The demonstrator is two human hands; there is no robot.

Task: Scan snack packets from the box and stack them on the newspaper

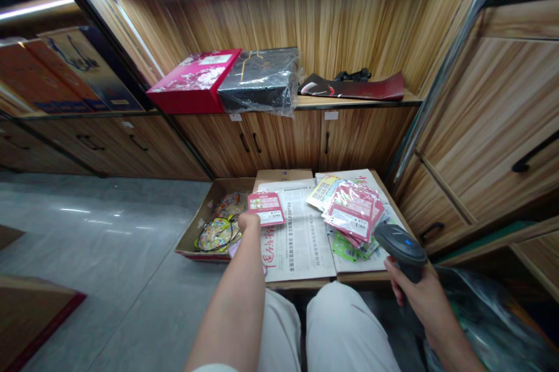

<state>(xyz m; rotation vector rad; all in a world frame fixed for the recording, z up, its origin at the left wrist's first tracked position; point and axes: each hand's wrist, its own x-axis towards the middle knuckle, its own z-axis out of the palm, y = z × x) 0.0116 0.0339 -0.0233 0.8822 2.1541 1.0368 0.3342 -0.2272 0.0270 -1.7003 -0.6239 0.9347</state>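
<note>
The left hand (248, 222), near the middle of the frame, held 1 red packet (268, 208) by its left side over the newspaper (301, 247), and I could not tell which side was longer. The right hand (417, 287), well apart at the lower right, gripped a dark scanner (402, 244); the packet was up and left of it, past a heap of packets (353, 213).

Below the centre of the frame, a bare strip of newspaper (308, 247) leaves a passage between the red packet (268, 203) in the left hand (250, 222) and the packet pile (351, 209) at right. Cabinet doors (283, 142) block the far side; the scanner (402, 247) in the right hand (417, 289) obstructs the pile's lower right.
</note>
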